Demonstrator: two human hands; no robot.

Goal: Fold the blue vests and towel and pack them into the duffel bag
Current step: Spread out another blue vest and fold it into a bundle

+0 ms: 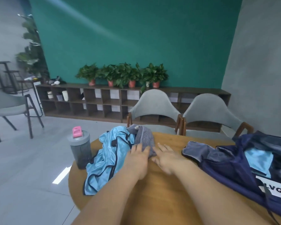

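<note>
Two open hands are what I have to work with. The left hand (139, 154) lies with straight fingers on the near end of the grey towel (143, 138). The right hand (167, 158) is flat on the table (169, 200) just beside that same end, fingers spread, gripping nothing. I cannot tell whether its thumb touches the cloth.

The towel sits bunched toward the far side of the table, its left flank resting against the heap of blue vests (110, 153). It runs away from me, so most of it lies ahead of my fingertips and only the near edge is under them.

I judge it soft, light and limp. The ribbed weave should give the fingers some purchase, but it will slump wherever it is not supported. I would pinch the two near corners, one in each hand, and draw it flat toward me before folding.

The vests look thin and glossy, so probably slippery, and a fold may slide open unless pressed down. Their dark trim looks the firmest place to hold. They lie crumpled to the left of my left wrist, close to the bottle (80, 150), which a careless tug could knock.

The duffel bag (230, 164) lies open well to the right of the right forearm. Pale blue fabric shows inside it, likely a vest already packed.
</note>
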